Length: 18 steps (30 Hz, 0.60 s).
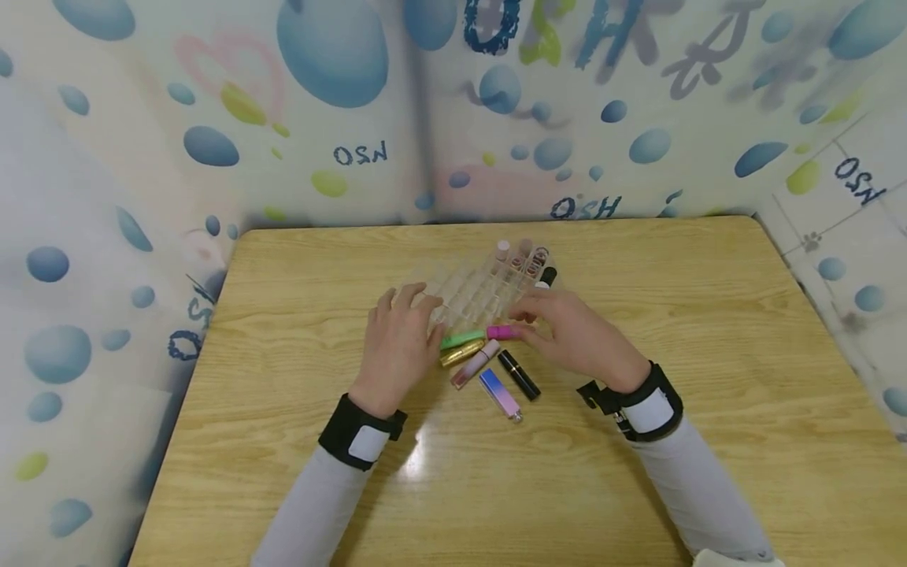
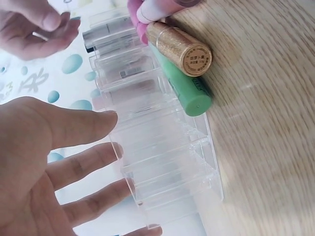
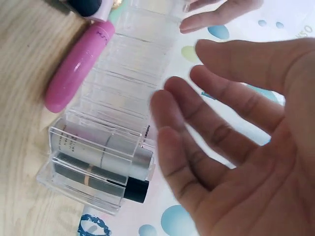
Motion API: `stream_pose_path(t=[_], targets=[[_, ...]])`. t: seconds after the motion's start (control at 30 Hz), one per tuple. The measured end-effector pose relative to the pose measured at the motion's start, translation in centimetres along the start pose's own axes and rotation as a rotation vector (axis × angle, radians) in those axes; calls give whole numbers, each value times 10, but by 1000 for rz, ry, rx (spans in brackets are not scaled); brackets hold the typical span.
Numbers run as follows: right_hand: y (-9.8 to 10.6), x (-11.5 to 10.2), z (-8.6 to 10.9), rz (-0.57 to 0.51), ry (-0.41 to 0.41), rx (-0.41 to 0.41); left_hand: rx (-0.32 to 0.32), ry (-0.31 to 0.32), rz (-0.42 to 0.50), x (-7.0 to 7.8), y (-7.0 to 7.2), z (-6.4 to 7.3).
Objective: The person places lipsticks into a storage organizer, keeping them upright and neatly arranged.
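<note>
A clear plastic lipstick organizer (image 1: 460, 295) with rows of compartments stands on the table; lipstick-like tubes (image 1: 526, 256) fill slots at its right end. My left hand (image 1: 400, 346) is at its left side, fingers spread, with fingertips at the organizer's edge in the left wrist view. Beside the right end is my right hand (image 1: 577, 331), its fingers loosely bent with nothing between them in the right wrist view. Along the organizer's near edge lie a green tube (image 2: 184, 86) and a magenta tube (image 3: 78, 69). A gold glittery tube (image 2: 182, 49) lies against the green one.
Nearer on the wooden table (image 1: 283, 276) lie a pinkish lip gloss tube (image 1: 476, 365), a black tube with gold bands (image 1: 519, 375) and a blue-to-pink tube (image 1: 500, 394). A patterned wall covering (image 1: 283, 173) with blue spots rises behind the table's far edge.
</note>
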State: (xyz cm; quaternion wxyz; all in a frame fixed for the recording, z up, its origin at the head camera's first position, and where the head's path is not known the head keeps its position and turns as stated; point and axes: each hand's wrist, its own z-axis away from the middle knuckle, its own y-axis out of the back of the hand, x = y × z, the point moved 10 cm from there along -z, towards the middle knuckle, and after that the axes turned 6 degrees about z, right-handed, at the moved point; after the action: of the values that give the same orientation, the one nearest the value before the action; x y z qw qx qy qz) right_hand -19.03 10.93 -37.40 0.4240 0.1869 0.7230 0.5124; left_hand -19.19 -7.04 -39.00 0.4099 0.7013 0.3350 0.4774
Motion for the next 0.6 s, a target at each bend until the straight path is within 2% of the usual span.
stream_pose_path(t=[0.17, 0.33, 0.47, 0.6], targets=[[-19, 5, 10, 20, -52, -108, 3, -16, -11, 3, 0, -2], [-36, 2, 17, 26, -84, -208, 48, -55, -24, 10, 7, -1], [-51, 2, 20, 10, -118, -290, 82, -123, -3, 22, 9, 3], [-65, 7, 23, 2, -156, -364, 95, -208, 41, 40, 4, 8]])
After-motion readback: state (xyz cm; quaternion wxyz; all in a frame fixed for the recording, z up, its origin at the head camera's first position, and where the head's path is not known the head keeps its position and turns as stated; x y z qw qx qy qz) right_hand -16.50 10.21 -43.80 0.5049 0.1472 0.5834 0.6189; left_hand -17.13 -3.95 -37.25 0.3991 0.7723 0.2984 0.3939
